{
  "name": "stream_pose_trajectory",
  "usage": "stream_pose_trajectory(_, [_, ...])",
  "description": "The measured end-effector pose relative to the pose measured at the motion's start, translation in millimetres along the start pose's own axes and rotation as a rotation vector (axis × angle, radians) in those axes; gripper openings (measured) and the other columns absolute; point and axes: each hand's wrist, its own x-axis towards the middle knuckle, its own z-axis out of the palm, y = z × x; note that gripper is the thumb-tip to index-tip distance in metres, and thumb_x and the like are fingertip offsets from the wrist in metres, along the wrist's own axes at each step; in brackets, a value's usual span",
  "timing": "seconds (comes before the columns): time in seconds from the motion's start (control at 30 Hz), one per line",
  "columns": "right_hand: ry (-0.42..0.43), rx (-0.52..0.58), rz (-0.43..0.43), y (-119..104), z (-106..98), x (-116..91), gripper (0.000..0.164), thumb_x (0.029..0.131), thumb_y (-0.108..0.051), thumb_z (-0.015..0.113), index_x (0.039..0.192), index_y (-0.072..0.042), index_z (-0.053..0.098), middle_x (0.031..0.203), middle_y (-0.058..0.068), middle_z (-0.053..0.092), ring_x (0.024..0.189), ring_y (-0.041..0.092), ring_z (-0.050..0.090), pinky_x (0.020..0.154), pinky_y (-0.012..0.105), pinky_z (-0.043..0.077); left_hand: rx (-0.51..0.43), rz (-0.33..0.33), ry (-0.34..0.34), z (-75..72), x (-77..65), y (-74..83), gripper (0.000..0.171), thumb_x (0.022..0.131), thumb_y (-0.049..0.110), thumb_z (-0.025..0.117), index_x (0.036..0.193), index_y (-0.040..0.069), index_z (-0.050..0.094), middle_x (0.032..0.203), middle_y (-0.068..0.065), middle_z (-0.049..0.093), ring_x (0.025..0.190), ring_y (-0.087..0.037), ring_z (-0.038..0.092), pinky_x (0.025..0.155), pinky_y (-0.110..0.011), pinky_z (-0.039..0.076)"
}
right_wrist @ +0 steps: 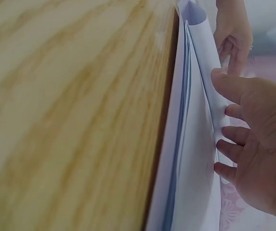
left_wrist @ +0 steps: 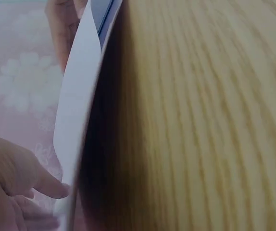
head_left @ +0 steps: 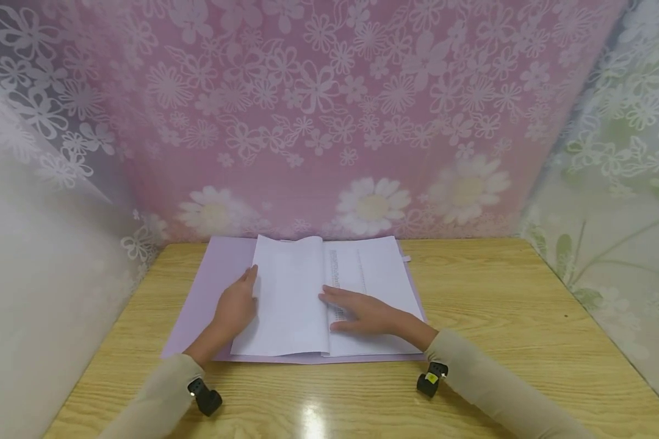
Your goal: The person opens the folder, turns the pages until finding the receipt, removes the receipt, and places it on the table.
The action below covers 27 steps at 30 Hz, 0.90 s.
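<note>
A lilac folder (head_left: 219, 256) lies opened flat on the wooden table, holding white sheets. Its left page (head_left: 288, 292) is blank and bows up toward the fold; the right page (head_left: 384, 262) carries columns of small print. My left hand (head_left: 236, 308) is at the left edge of the blank page, its thumb (left_wrist: 51, 186) touching the paper in the left wrist view. Across the printed page reaches my right hand (head_left: 365, 312), fingers extended and spread, tips at the fold. In the right wrist view those fingertips (right_wrist: 223, 171) rest against the raised sheet (right_wrist: 207, 57).
Wood-grained table (head_left: 500, 305) surrounds the folder. A pink flowered curtain (head_left: 329, 122) hangs right behind its top edge, with pale flowered cloth (head_left: 626, 183) at the right side. A small white tab (head_left: 407, 259) sticks out at the folder's right edge.
</note>
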Motion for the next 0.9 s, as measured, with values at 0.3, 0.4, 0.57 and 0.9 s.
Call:
stream_pose_trajectory(0.3, [0.004, -0.033, -0.001, 1, 0, 0, 0.069, 0.1, -0.042, 0.064, 0.159, -0.018, 0.037, 0.169, 0.003, 0.026, 0.157, 0.023, 0.027, 0.124, 0.046, 0.031, 0.079, 0.238, -0.228, 6.8, 2.0, -1.2, 0.073, 0.081, -0.024, 0.05, 0.149, 0.002, 0.05, 0.159, -0.025, 0.04, 0.148, -0.05, 0.033, 0.116, -0.062, 0.035])
stream_pose_trajectory(0.4, [-0.004, -0.033, 0.004, 0, -1, 1, 0.069, 0.1, -0.043, 0.064, 0.159, -0.018, 0.038, 0.169, 0.003, 0.026, 0.157, 0.023, 0.026, 0.124, 0.046, 0.03, 0.038, 0.228, -0.284, 8.4, 1.6, -1.9, 0.059, 0.091, -0.013, 0.05, 0.148, -0.001, 0.05, 0.156, -0.025, 0.043, 0.147, -0.048, 0.036, 0.118, -0.06, 0.034])
stream_pose_trajectory(0.57, [-0.009, -0.026, -0.004, -1, -3, 1, 0.067, 0.1, -0.042, 0.063, 0.158, -0.018, 0.04, 0.169, 0.005, 0.028, 0.156, 0.026, 0.029, 0.123, 0.049, 0.033, -0.027, 0.146, -0.375, 7.4, 0.1, -0.6, 0.056, 0.104, 0.026, 0.058, 0.151, -0.001, 0.046, 0.161, -0.022, 0.038, 0.151, -0.044, 0.032, 0.12, -0.059, 0.031])
stream_pose_trajectory(0.9, [-0.034, -0.027, 0.019, 1, -23, 5, 0.065, 0.101, -0.041, 0.062, 0.158, -0.02, 0.04, 0.168, 0.005, 0.031, 0.154, 0.025, 0.032, 0.122, 0.049, 0.034, -0.047, 0.109, -0.432, 8.0, 3.0, 0.1, 0.067, 0.098, 0.037, 0.068, 0.15, 0.0, 0.048, 0.16, -0.021, 0.04, 0.15, -0.042, 0.036, 0.118, -0.059, 0.034])
